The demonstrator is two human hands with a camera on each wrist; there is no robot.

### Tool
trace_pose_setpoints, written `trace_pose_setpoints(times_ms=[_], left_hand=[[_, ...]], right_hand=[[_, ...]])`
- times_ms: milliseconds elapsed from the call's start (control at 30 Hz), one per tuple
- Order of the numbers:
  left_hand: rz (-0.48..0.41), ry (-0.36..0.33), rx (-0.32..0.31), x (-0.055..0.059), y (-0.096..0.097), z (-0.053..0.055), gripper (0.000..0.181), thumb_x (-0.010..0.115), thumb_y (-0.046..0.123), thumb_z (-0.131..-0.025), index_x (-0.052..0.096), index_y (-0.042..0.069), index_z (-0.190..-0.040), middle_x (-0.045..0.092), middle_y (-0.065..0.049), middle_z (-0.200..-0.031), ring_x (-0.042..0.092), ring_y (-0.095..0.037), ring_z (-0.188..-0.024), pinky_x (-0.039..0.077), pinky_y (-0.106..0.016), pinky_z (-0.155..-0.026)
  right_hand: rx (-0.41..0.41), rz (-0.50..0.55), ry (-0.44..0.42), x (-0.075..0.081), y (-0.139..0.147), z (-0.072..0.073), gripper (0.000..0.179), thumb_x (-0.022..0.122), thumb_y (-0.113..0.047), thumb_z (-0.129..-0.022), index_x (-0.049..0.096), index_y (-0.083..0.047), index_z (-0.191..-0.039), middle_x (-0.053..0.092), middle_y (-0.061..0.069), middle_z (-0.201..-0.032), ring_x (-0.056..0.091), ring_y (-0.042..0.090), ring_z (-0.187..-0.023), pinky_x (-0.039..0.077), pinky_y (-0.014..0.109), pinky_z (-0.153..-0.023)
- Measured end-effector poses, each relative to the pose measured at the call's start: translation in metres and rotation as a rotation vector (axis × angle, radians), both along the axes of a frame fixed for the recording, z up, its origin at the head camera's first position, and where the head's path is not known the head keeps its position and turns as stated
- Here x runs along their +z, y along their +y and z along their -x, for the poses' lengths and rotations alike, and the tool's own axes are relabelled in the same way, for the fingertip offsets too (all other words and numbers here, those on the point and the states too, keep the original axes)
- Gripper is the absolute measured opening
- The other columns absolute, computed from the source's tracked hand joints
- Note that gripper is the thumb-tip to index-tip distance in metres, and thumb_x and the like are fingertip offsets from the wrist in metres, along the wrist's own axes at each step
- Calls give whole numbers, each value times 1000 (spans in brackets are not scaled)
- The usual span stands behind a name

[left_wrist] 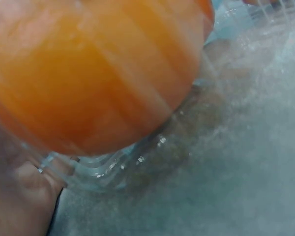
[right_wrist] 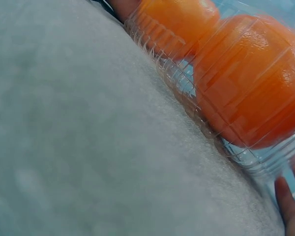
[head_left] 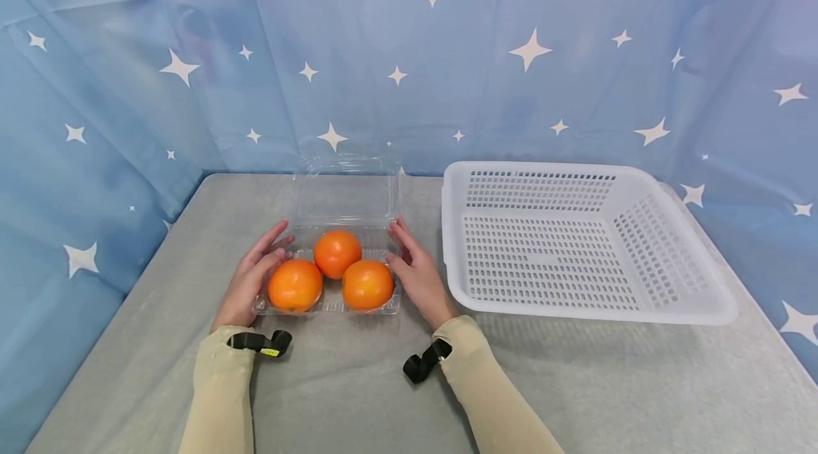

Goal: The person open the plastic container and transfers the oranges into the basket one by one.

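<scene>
A clear plastic clamshell box point(head_left: 334, 307) stands on the table with its see-through lid point(head_left: 346, 196) raised at the back. Three oranges lie in it: one at the back point(head_left: 337, 253), one front left point(head_left: 295, 285) and one front right point(head_left: 368, 285). My left hand point(head_left: 251, 280) is at the box's left side, fingers extended and thumb by the rim. Against the right side rests my right hand point(head_left: 418, 276), its fingers fairly straight. In the left wrist view an orange point(left_wrist: 93, 73) hides most of that hand. Fingertips point(right_wrist: 284, 194) show beside the box in the right wrist view.
A white perforated plastic basket point(head_left: 543, 308) sits to the right of the box. Grey cloth covers the table point(head_left: 332, 390). Behind it hangs a blue curtain point(head_left: 409, 35) with white stars. Each wrist carries a black strap with a small camera.
</scene>
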State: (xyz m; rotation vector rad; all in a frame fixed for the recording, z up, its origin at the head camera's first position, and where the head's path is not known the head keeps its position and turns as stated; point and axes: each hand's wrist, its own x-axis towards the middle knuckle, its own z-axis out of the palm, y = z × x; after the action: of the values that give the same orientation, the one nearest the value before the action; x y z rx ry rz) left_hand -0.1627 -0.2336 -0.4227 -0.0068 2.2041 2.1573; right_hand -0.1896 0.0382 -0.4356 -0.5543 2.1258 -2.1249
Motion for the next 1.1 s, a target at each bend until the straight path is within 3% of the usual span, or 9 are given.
trace_pose_setpoints(times_ms=[233, 467, 733, 833, 1100], left_hand=[[-4, -1, 1, 0, 0, 0, 52, 46, 27, -93, 27, 19, -141, 29, -17, -140, 33, -32, -122, 38, -15, -87], [-6, 0, 1, 0, 0, 0, 52, 46, 27, -93, 28, 18, -141, 30, -16, -140, 33, -32, -122, 38, -15, -87], [-23, -7, 3, -1, 0, 1, 51, 47, 28, -93, 30, 22, -140, 28, -17, -141, 33, -32, -123, 38, -16, -88], [-24, -10, 7, -1, 0, 1, 51, 47, 28, -93, 29, 21, -140, 29, -16, -141, 33, -32, -122, 37, -17, -89], [-14, 3, 5, -2, 0, 2, 53, 47, 27, -93, 27, 16, -141, 28, -19, -140, 33, -33, -122, 37, -16, -88]], right_hand=[[2, -10, -10, 0, 0, 1, 51, 47, -1, -89, 32, -8, -138, 20, -8, -146, 32, 17, -128, 27, 39, -103], [-13, -16, 12, -24, -1, 13, 52, 50, -7, -90, 33, -12, -139, 22, -19, -143, 34, 5, -125, 30, 32, -101], [-4, 5, -20, -2, 0, 2, 51, 49, -3, -89, 34, -12, -137, 22, -11, -145, 32, 14, -127, 28, 39, -102], [-6, 9, -14, -1, 0, 1, 51, 49, -3, -89, 34, -12, -137, 22, -9, -145, 32, 15, -128, 28, 39, -102], [-19, -20, 10, -25, -1, 12, 52, 52, -12, -90, 34, -16, -138, 23, -18, -143, 33, 6, -126, 30, 33, -102]])
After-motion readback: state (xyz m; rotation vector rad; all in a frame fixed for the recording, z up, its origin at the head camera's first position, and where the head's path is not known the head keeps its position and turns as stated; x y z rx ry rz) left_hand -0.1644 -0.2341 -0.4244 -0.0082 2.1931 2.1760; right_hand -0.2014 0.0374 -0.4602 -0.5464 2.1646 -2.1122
